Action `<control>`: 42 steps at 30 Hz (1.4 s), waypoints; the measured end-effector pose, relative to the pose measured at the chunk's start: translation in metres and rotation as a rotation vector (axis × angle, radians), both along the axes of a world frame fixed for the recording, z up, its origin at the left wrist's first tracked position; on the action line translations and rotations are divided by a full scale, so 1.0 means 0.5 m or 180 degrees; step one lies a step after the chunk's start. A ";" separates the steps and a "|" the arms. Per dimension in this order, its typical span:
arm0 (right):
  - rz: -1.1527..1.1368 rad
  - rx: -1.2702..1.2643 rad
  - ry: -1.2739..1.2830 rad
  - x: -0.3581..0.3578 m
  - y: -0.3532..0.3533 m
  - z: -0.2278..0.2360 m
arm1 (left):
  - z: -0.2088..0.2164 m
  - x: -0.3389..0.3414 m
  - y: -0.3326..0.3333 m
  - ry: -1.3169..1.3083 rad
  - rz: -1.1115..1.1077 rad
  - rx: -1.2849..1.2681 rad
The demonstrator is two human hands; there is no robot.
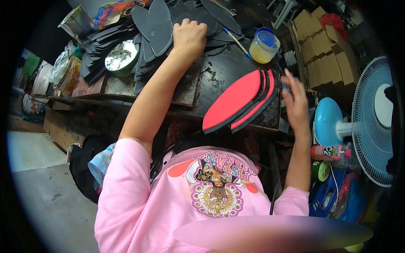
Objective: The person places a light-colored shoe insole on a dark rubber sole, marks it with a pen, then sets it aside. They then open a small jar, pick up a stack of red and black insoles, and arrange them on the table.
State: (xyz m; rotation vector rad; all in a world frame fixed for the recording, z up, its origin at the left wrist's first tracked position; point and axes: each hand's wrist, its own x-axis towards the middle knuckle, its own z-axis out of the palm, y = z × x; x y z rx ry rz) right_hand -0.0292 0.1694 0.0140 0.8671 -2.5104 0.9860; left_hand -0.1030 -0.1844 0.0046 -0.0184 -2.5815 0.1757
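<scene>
My left hand (190, 39) rests at the far side of the bench, on a spread pile of dark grey shoe soles (156, 27). Its fingers are curled down, and whatever they hold is hidden. Closer to me, a few red-topped soles with dark edges (233, 100) lie overlapping, slanted along the bench's near right part. Just right of them hovers my right hand (296, 95), its fingers apart with nothing between them. A clear jar of yellowish liquid (265, 47) stands beyond that hand, and a pen (238, 44) lies to the jar's left.
A green can with a smeared top (122, 55), a yellow tub (67, 76) and an open tin (76, 24) stand on the left. Cardboard boxes (327, 50) are stacked at right, near a fan (373, 122) and a pink-capped bottle (331, 152). The dark bench (211, 71) ends before my body.
</scene>
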 end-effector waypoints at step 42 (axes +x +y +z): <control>0.0559 0.0158 0.0473 -0.031 -0.006 0.085 | -0.030 0.097 0.158 -0.0544 -0.2243 0.1835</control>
